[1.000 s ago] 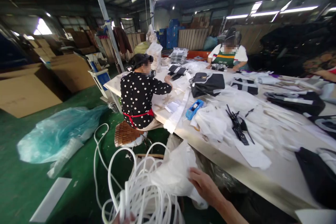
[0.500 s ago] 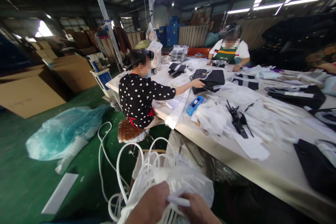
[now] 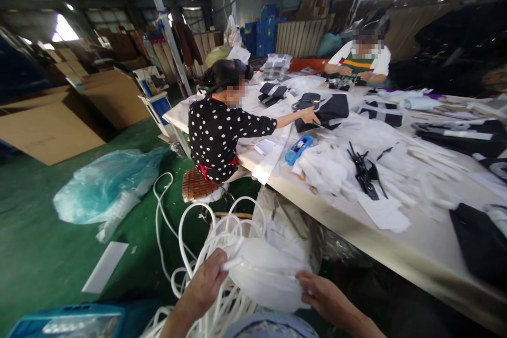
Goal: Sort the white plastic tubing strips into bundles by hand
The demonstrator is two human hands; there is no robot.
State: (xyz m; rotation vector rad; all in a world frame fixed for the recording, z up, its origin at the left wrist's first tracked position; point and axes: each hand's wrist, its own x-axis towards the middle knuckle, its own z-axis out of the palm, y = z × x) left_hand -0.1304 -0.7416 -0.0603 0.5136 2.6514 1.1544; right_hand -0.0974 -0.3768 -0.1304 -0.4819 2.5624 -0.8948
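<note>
My left hand is closed, its thumb and fingers pinching a short white tube end at the left side of a thin white sheet. My right hand pinches the right edge of that sheet, which bulges between both hands. Whether the tube end is separate from the sheet I cannot tell. Loops of white tubing rise behind and beneath my left hand, tangled in a loose heap over a container that is mostly hidden.
A long work table runs along the right, bearing black bags, a blue tape dispenser and black straps. One person sits at its near left side, another across. Teal plastic lies on the floor.
My hands have moved apart, left hand to the left and right hand to the right, with the white sheet now spread between them. The view has tilted down, bringing a blue bin into sight.
</note>
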